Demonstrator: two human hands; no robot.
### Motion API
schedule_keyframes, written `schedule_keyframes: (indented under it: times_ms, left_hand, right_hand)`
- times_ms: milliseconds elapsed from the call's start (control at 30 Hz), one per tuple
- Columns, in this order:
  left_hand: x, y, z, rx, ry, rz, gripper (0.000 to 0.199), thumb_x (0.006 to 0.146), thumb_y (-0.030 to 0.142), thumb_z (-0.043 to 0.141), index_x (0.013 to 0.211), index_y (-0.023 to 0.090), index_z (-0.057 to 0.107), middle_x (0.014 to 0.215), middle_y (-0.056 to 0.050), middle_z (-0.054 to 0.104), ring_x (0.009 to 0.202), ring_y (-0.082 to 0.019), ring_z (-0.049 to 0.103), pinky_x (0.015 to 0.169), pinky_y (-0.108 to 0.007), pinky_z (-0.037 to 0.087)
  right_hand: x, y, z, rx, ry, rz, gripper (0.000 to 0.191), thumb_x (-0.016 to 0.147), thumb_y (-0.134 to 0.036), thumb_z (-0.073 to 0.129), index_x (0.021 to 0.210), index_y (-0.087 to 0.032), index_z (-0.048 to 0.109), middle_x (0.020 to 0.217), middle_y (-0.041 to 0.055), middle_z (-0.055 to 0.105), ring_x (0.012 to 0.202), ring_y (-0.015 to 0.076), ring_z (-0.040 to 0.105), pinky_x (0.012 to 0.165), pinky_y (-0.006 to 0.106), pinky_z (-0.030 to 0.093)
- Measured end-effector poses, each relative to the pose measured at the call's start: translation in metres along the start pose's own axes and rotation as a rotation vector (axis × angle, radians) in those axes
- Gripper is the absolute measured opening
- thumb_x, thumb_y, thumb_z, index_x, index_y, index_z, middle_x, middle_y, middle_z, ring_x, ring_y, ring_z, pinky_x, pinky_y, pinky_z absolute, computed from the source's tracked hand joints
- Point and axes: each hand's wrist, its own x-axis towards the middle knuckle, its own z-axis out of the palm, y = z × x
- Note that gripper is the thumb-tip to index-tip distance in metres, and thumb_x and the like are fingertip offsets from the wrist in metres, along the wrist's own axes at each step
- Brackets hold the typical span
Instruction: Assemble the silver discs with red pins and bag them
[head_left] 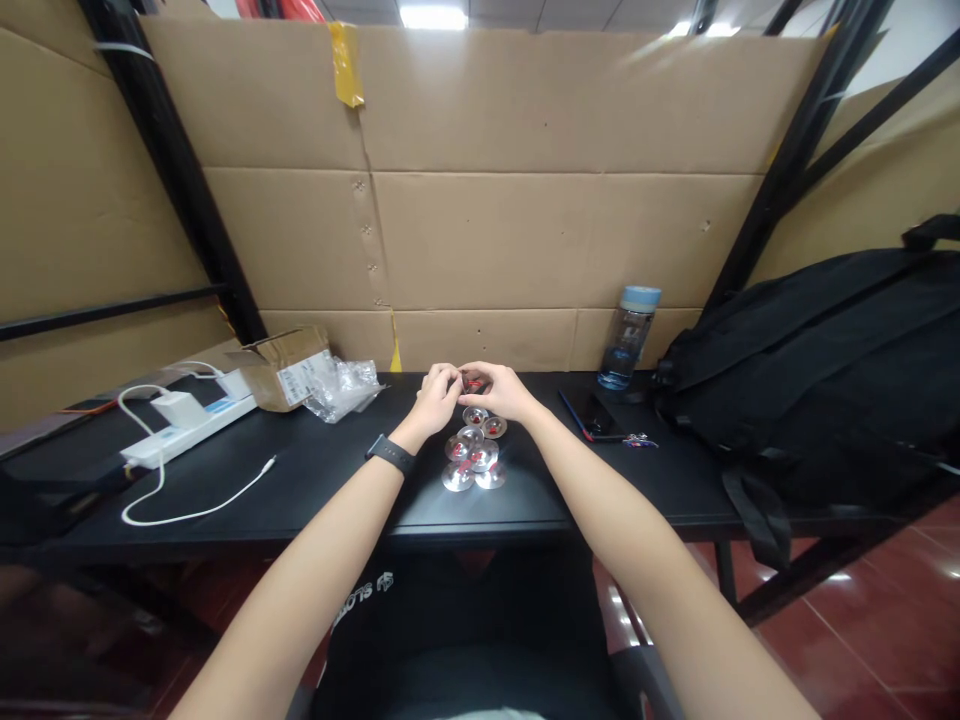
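A small red piece sits between the left hand and right hand, about equally near both; its long axis is too small to tell. Both grips are partly closed around it; which bears it, I cannot tell. Shiny discs lie nearward, towards the counter's near edge. A cardboard wall stands beyond the fingertips.

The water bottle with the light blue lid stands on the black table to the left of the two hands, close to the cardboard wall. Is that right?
Not quite: the water bottle stands to the right of the two hands, as the head view shows. The light blue lid, the black table and the closeness to the cardboard wall are as you say.
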Motion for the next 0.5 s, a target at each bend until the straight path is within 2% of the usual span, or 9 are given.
schedule_keyframes:
  times_ms: [300,500]
  left_hand:
    - [0.005,-0.011,0.0,0.021,0.018,-0.077,0.018,0.102,0.032,0.052,0.094,0.023,0.065,0.124,-0.007,0.057,0.124,-0.022,0.054,0.112,-0.039,0.039]
    - [0.007,-0.016,-0.002,0.137,0.014,-0.151,0.022,0.104,0.037,0.047,0.097,0.025,0.064,0.128,-0.006,0.058,0.121,-0.023,0.055,0.107,-0.041,0.042]
  right_hand:
    - [0.003,0.003,-0.003,0.003,0.019,0.062,0.054,0.072,-0.04,0.087,0.119,-0.017,0.072,0.105,0.0085,0.078,0.076,0.0154,0.071,0.076,0.029,0.059]
    - [0.003,0.005,-0.007,-0.079,0.002,0.113,0.051,0.076,-0.044,0.083,0.118,-0.018,0.071,0.103,0.0057,0.077,0.078,0.0147,0.071,0.078,0.027,0.058]
